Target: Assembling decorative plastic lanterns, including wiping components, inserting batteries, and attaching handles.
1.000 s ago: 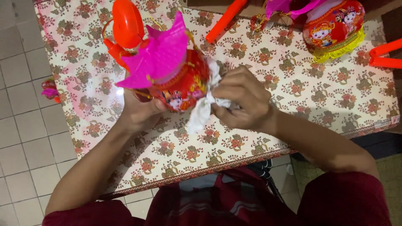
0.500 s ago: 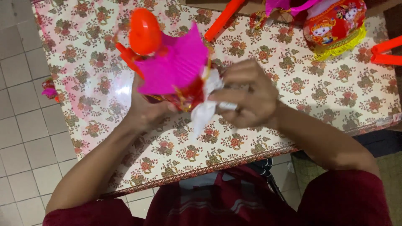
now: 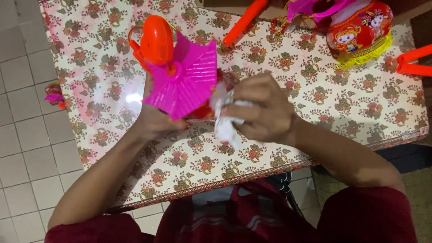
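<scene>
Over the last second, the toy lantern [image 3: 189, 85] held above the flowered tablecloth [image 3: 315, 103] has tipped further over. Its pink fan-shaped top [image 3: 186, 81] now faces the camera almost flat and hides most of the red body, which showed plainly before. The orange heart-shaped handle [image 3: 157, 40] has swung from upright to lie toward the upper left. The right hand [image 3: 263, 112] has slid the white cloth [image 3: 225, 121] in closer beneath the pink top. The left hand [image 3: 157, 119] now sits lower, under the lantern.

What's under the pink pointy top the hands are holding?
Under the pink star-shaped top a bit of red lantern body peeks out. The rest is hidden by the top, the left hand and the right hand with its white cloth.
</scene>
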